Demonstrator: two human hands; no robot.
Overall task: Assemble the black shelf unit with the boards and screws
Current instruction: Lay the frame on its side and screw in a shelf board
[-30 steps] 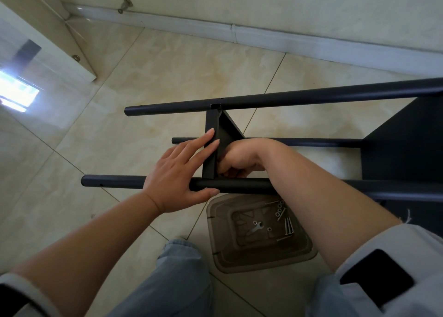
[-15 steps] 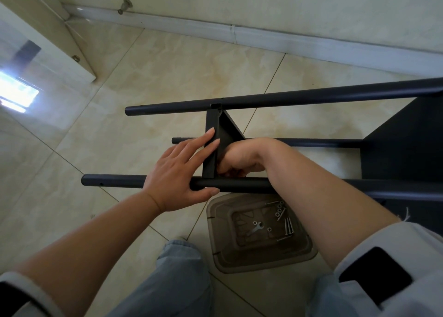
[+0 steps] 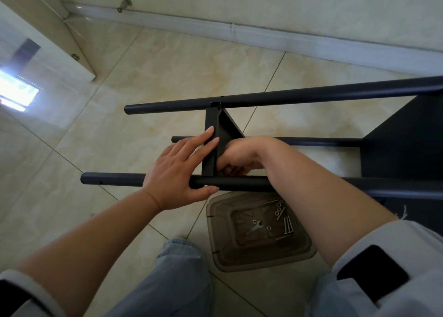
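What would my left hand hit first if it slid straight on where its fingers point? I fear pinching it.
Probably the upper black tube: the left hand lies flat along the black board, fingers aimed up it. Depth is unclear.
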